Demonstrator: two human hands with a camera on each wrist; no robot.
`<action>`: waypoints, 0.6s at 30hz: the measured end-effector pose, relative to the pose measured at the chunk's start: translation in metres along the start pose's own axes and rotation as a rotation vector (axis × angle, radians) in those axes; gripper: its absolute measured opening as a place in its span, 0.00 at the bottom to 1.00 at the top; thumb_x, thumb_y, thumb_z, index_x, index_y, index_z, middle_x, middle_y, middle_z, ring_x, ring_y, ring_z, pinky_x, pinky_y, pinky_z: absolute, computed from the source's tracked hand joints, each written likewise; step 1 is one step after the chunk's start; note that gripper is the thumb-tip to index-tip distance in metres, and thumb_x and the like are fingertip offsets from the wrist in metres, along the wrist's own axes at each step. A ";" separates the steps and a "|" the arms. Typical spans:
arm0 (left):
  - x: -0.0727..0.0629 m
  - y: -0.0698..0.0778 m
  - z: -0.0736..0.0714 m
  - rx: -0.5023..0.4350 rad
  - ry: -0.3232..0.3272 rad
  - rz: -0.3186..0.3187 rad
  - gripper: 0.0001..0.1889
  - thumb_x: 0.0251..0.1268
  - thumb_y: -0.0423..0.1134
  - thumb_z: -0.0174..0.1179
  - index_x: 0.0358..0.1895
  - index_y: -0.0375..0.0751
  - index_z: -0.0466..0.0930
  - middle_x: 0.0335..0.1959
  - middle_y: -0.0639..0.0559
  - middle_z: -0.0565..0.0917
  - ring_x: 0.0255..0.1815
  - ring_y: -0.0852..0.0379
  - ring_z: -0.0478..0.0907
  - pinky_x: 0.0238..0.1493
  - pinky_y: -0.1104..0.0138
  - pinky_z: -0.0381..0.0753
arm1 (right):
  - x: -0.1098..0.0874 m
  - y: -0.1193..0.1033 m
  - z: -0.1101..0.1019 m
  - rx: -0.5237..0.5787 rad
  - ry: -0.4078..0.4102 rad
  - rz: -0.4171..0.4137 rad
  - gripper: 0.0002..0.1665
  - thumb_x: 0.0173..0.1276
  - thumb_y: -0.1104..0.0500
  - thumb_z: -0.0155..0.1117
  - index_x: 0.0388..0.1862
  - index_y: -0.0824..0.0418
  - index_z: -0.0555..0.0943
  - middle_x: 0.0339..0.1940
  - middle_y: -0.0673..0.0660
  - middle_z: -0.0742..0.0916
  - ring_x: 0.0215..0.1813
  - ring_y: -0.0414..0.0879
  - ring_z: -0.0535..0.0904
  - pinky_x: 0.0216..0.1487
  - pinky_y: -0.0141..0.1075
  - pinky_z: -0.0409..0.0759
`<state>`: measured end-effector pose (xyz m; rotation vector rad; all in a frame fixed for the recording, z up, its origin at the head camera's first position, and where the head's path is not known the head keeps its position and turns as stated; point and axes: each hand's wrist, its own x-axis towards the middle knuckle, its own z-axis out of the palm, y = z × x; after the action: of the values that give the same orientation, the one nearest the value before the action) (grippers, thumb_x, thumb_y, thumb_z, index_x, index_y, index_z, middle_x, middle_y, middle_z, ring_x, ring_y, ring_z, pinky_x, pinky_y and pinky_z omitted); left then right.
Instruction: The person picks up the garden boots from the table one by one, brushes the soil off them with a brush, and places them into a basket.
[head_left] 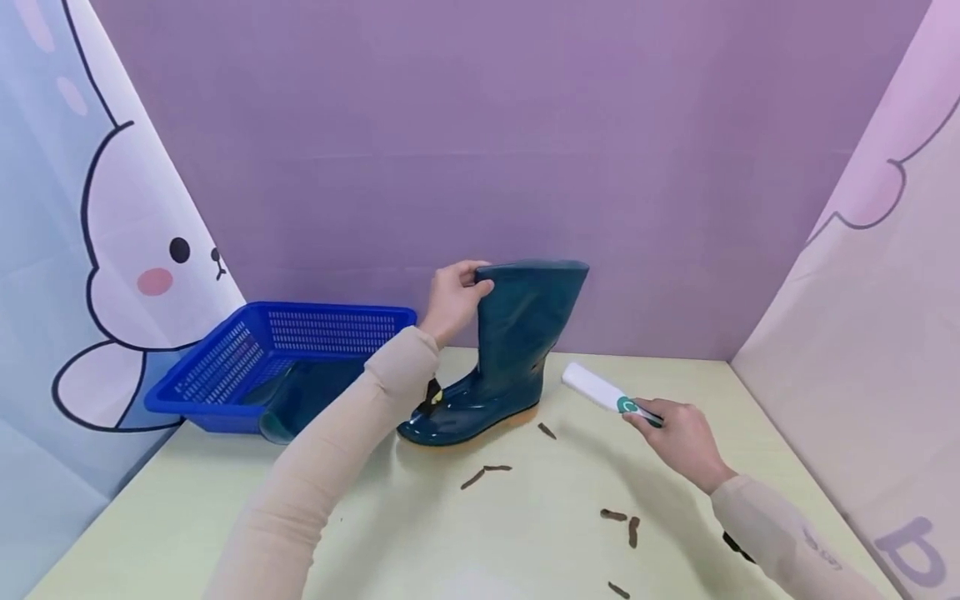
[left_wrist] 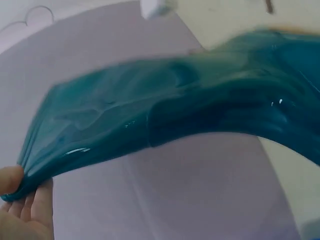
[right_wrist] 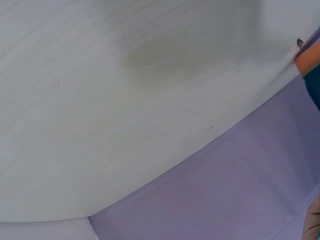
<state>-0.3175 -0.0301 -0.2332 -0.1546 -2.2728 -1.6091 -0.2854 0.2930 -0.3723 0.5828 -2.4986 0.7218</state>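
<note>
A dark teal rain boot (head_left: 517, 342) with a tan sole stands on the table, toe pointing left. My left hand (head_left: 452, 296) pinches the front of its top rim, with the thumb on the near side. In the left wrist view, the boot's shaft (left_wrist: 115, 115) stretches from the fingers across the frame. To the right of the boot, my right hand (head_left: 682, 442) grips the dark handle of a brush with a long white head (head_left: 592, 386) and a green collar. The head's tip points toward the boot's heel, apart from it.
A blue plastic basket (head_left: 217, 414) stands at the left with another teal boot (head_left: 307, 396) lying in it, its open end over the near rim. Several brown strips (head_left: 613, 515) lie scattered on the table (head_left: 465, 550). A purple backdrop (head_left: 517, 150) rises behind, with printed cloths at both sides.
</note>
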 end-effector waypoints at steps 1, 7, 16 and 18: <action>-0.001 -0.004 -0.006 0.005 0.001 -0.008 0.16 0.65 0.36 0.55 0.56 0.44 0.75 0.53 0.46 0.80 0.53 0.55 0.77 0.53 0.60 0.76 | 0.000 0.000 0.001 0.006 -0.001 0.001 0.16 0.55 0.56 0.69 0.40 0.64 0.85 0.33 0.58 0.88 0.21 0.37 0.68 0.23 0.29 0.66; -0.009 -0.019 -0.034 0.099 -0.001 -0.076 0.18 0.63 0.35 0.56 0.58 0.45 0.74 0.54 0.45 0.79 0.54 0.52 0.76 0.55 0.58 0.75 | -0.005 0.001 0.015 0.034 0.006 0.001 0.15 0.54 0.57 0.70 0.39 0.63 0.85 0.28 0.54 0.87 0.18 0.34 0.64 0.19 0.28 0.64; -0.016 -0.030 -0.036 0.110 -0.021 -0.074 0.22 0.63 0.37 0.57 0.61 0.48 0.71 0.57 0.45 0.76 0.58 0.51 0.73 0.58 0.56 0.72 | -0.008 0.000 0.033 0.070 0.152 -0.009 0.16 0.52 0.59 0.71 0.39 0.64 0.85 0.18 0.49 0.82 0.14 0.32 0.59 0.15 0.27 0.60; -0.018 -0.033 -0.037 0.096 -0.025 -0.079 0.22 0.63 0.37 0.57 0.61 0.45 0.71 0.57 0.45 0.77 0.57 0.52 0.74 0.57 0.56 0.73 | -0.008 0.002 0.037 0.093 0.192 -0.019 0.15 0.51 0.61 0.72 0.38 0.64 0.85 0.19 0.50 0.83 0.14 0.31 0.59 0.14 0.26 0.60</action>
<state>-0.3026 -0.0738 -0.2578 -0.0625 -2.3975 -1.5405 -0.2917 0.2752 -0.4056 0.5423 -2.2896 0.8493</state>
